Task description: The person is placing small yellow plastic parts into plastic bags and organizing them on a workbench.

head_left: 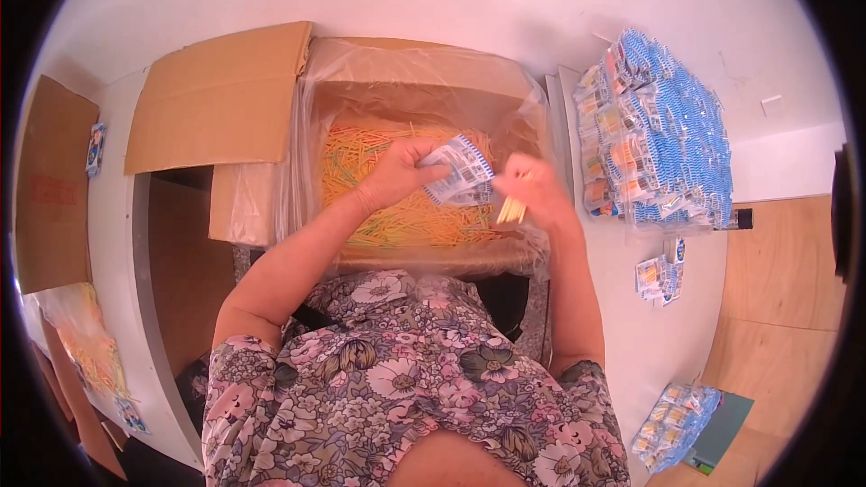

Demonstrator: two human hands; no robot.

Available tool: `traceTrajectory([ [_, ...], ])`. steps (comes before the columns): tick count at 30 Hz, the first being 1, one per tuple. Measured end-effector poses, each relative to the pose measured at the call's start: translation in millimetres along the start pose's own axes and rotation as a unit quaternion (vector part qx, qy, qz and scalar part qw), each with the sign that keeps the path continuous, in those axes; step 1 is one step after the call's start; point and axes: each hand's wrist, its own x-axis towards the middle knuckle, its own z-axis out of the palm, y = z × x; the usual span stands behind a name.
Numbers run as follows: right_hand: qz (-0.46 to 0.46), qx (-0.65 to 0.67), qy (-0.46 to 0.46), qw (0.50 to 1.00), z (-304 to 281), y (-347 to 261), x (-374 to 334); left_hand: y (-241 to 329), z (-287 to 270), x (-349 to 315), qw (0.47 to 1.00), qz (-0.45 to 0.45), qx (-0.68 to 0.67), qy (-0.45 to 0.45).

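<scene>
My left hand (397,173) pinches a small flat plastic packet (456,176) with a blue-and-white striped edge and printing on its face. Close beside the striped edge, my right hand (539,188) is closed round a small bunch of thin pale-yellow sticks (511,209), their ends pointing down. Motion blurs that hand a little, and I cannot tell whether it touches the packet. Both hands are above an open cardboard box (406,261) lined with clear plastic. A heap of loose thin sticks (361,216), mostly yellow and orange with some green, lies inside it.
On the right, a large stack of blue-edged packets (672,144) stands on the white table (622,307). Several loose packets (658,280) lie nearer. A sheet of packets (672,424) rests at lower right. Cardboard flaps (216,95) and a bag of sticks (90,343) are on the left.
</scene>
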Motion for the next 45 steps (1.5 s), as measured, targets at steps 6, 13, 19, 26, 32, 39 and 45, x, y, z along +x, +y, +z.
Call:
traceTrajectory([
  [6,-0.03,-0.057,-0.035,0.997,28.5,1.7,-2.4,4.9,3.0,0.0,0.999,0.027,-0.005,-0.017],
  [13,-0.075,-0.169,-0.014,0.983,24.3,3.2,-2.5,19.3,3.4,-3.8,0.998,-0.005,-0.055,-0.018],
  [19,-0.025,-0.039,-0.004,0.999,14.2,-9.7,-8.3,-1.6,-6.8,-1.6,0.997,0.037,0.028,0.056],
  [26,0.0,-0.163,-0.055,0.985,2.2,-19.5,0.0,5.8,-4.9,-2.9,0.999,0.037,0.012,0.036],
  [32,-0.071,-0.161,-0.033,0.984,30.1,-20.4,-5.1,6.3,-1.1,-1.0,0.998,-0.004,-0.056,0.017],
  [39,-0.043,-0.029,-0.047,0.998,16.8,-16.5,-9.6,2.2,-8.3,-2.2,0.997,0.039,-0.027,0.053],
  [45,-0.019,0.028,-0.016,0.999,8.1,-27.4,-6.3,3.2,-5.4,-1.2,0.998,0.041,-0.009,0.041],
])
